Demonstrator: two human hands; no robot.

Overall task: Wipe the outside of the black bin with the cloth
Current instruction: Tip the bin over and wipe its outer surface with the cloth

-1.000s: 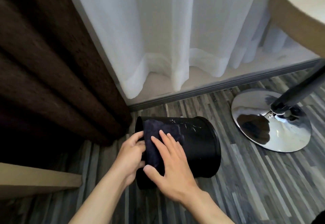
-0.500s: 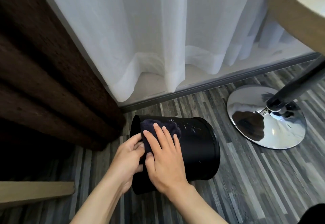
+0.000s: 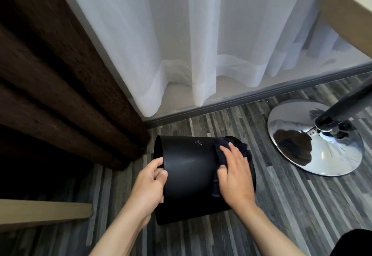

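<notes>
A: Bin location?
B: Black bin (image 3: 187, 175) lies on its side on the striped floor (image 3: 291, 205), lower centre of the frame, open mouth facing left.
A: Left hand?
B: Left hand (image 3: 150, 183) is at the bin's open rim, fingers curled over the edge, thumb on the outer wall. Closed around the rim.
A: Right hand?
B: Right hand (image 3: 235, 173) lies flat, fingers spread, pressing the dark cloth (image 3: 221, 149) onto the bin's outer wall near its base end, right of centre. Palm down on the cloth, not wrapped around it.
A: Marks?
B: Small white specks on the wall just left of the cloth.
A: Surroundings?
B: White sheer curtain (image 3: 181, 44) top centre, brown curtain (image 3: 50, 74) at left, chrome stool base (image 3: 314, 141) at right, well apart from the bin.
</notes>
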